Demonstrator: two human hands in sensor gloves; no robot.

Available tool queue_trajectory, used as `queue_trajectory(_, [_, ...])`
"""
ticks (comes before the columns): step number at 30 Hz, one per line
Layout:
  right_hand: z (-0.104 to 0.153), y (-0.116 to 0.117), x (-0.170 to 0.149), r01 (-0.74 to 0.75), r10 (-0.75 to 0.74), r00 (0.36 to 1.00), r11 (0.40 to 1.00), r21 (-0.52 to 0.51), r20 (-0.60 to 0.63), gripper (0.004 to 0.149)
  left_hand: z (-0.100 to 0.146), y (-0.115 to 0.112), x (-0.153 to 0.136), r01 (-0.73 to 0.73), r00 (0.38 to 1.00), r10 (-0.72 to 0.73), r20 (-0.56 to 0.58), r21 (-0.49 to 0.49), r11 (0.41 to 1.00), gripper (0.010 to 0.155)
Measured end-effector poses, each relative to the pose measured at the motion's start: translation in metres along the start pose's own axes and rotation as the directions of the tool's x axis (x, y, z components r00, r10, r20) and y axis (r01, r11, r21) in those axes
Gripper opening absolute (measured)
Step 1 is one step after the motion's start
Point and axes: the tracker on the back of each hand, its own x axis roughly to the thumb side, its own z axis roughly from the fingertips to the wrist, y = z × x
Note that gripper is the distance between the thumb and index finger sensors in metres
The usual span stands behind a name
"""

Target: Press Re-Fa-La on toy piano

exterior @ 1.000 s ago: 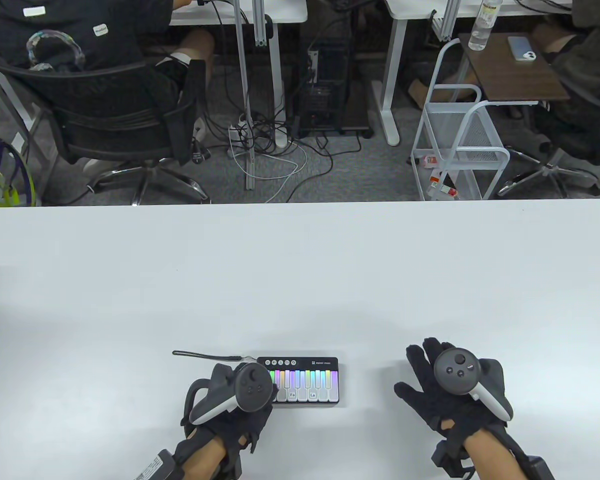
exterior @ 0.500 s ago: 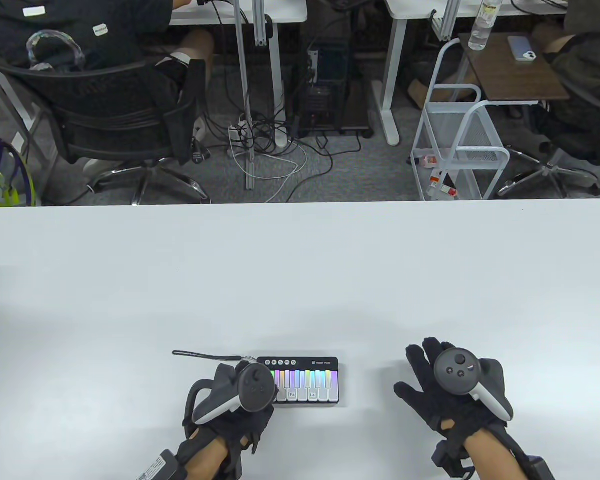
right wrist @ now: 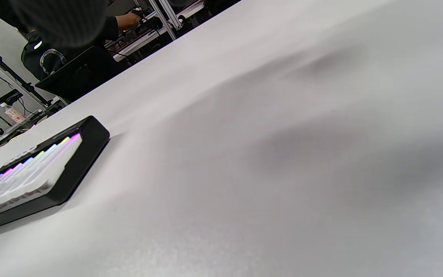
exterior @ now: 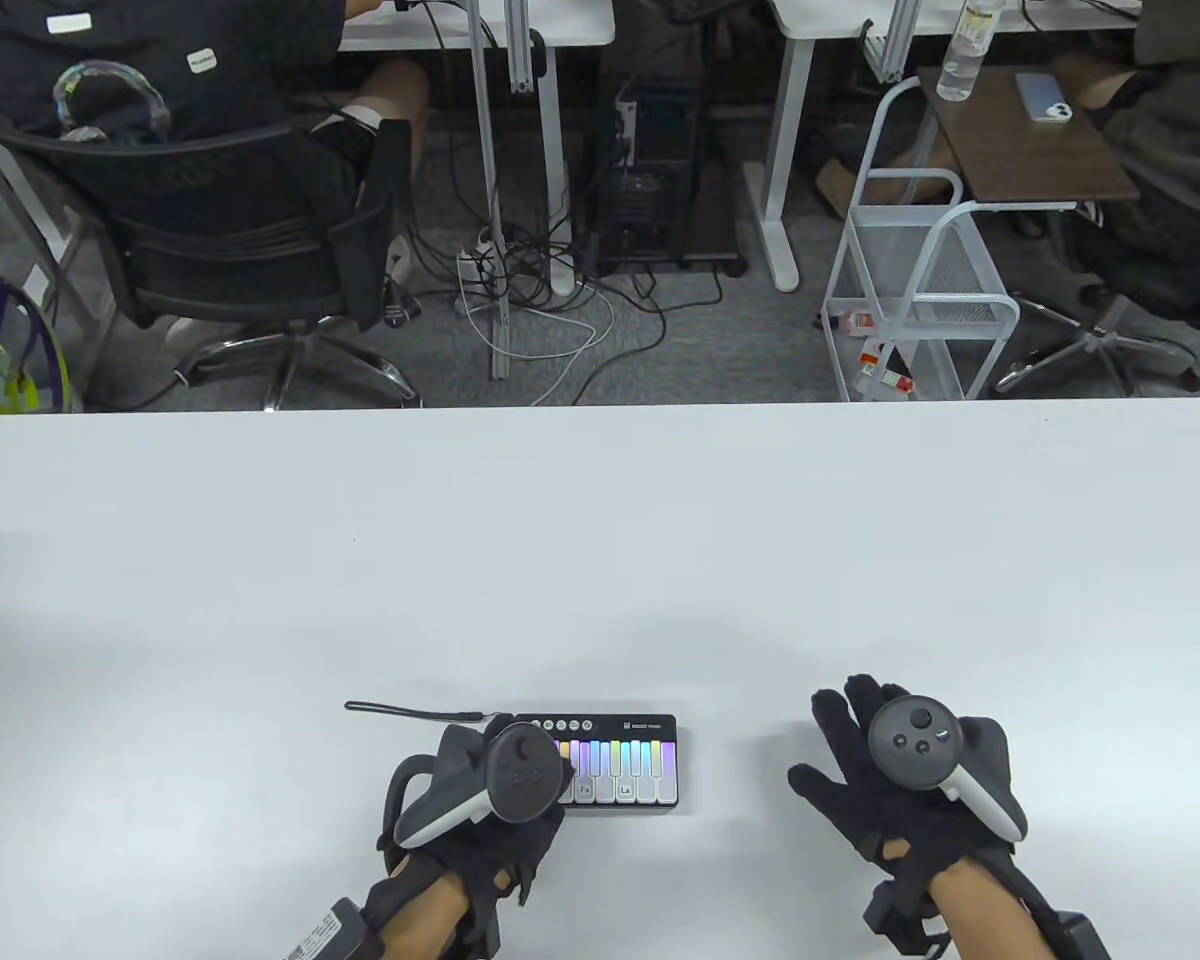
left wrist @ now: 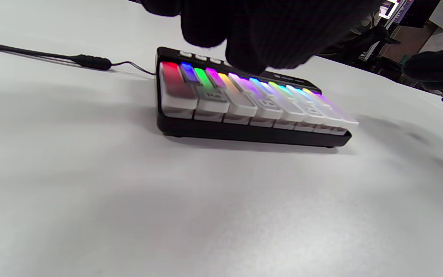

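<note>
The left hand is hanging over the toy piano, fingers curled down, gripping nothing. The right hand is lying open on the table.

Open table around toy piano; strap trails left

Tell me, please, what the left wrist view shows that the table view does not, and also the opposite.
Only the left wrist view shows the leftmost keys of the toy piano, lit red, blue and green, with the left hand's fingertips hanging above the piano's back part; contact is unclear. Only the table view shows the right hand lying spread on the table, apart from the piano, and the Fa and La labels. Both show the lit piano and its wrist strap.
</note>
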Motion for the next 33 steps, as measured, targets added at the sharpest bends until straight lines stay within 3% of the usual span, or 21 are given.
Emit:
queue_trajectory(28, [0.001, -0.002, 0.001, 0.0, 0.0, 1.0, 1.0, -0.003, 0.003, 0.082, -0.012, -0.016, 0.015, 0.055, 0.998, -0.054, 0.007, -0.031, 0.998, 0.052])
queue_trajectory(33, [0.001, -0.002, 0.001, -0.002, 0.002, 1.0, 1.0, -0.004, 0.004, 0.081, -0.013, -0.017, 0.019, 0.091, 0.996, -0.091, 0.0, -0.076, 0.993, 0.054])
